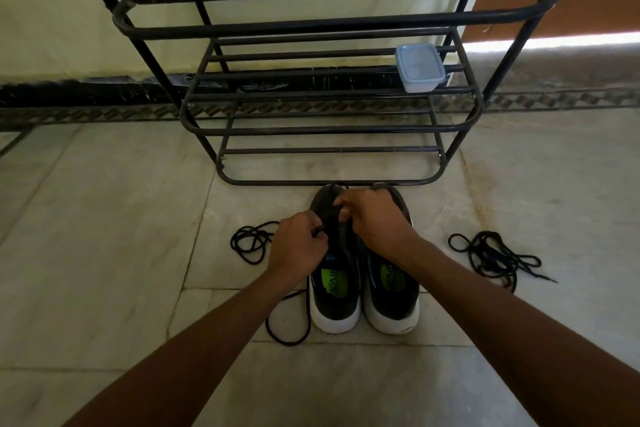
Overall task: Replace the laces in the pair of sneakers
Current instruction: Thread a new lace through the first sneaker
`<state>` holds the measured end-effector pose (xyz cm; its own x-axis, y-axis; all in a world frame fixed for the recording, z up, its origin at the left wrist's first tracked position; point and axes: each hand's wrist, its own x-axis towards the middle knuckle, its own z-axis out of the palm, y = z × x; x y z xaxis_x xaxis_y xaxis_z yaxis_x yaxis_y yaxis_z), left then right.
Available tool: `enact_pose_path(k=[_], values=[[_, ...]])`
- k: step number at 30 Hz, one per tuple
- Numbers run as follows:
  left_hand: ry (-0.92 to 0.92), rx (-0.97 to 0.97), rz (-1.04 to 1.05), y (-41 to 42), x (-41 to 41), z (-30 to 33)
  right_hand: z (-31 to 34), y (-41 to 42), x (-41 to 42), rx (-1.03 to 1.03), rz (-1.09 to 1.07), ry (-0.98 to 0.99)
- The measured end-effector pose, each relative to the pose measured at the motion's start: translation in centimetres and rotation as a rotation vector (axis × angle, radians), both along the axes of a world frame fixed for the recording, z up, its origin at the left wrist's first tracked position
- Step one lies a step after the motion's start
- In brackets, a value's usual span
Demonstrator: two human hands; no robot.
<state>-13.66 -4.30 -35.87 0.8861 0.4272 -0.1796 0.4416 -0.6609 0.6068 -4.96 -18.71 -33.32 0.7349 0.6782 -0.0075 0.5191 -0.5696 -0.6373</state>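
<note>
- Left sneaker (334,274) sits on the floor beside its pair, near the shoe rack (332,130).
- Left hand (300,246) pinches the black lace (254,241) tip; right hand (375,218) pinches it near the eyelets.
- Lace looks limp and light: best held at its stiff tip.

Both my arms are stretched out forward and down, bare forearms angling in toward each other. My left hand (300,244) is curled up, fingertips pinching a lace tip. My right hand (372,218) sits just beyond it, knuckles up, fingers bent under and pinching too. The two hands are almost touching.
</note>
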Motion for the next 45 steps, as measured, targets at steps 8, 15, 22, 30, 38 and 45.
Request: enact_pose_path(k=[8, 15, 22, 30, 38, 45], values=[[-0.019, -0.227, 0.218, 0.4, 0.0, -1.6, -2.3, 0.9, -1.1, 0.138, -0.192, 0.191], [-0.028, -0.457, 0.304, 1.0, 0.1, -2.4, -4.0, 1.3, -1.0, 0.18, -0.269, 0.168], [0.032, -0.646, 0.338, 1.4, 0.4, -1.6, -4.1, 1.8, -0.8, 0.186, -0.204, 0.16], [0.025, -0.63, 0.302, 1.4, -0.2, -1.6, -4.1, 2.3, -0.4, 0.106, -0.182, 0.117], [0.025, -0.514, 0.26, 1.3, -0.4, -1.4, -3.9, 2.8, -0.8, 0.139, -0.188, 0.096], [0.028, -0.46, 0.236, 1.4, -0.4, -0.7, -3.5, 2.8, -1.3, 0.154, -0.134, 0.012]])
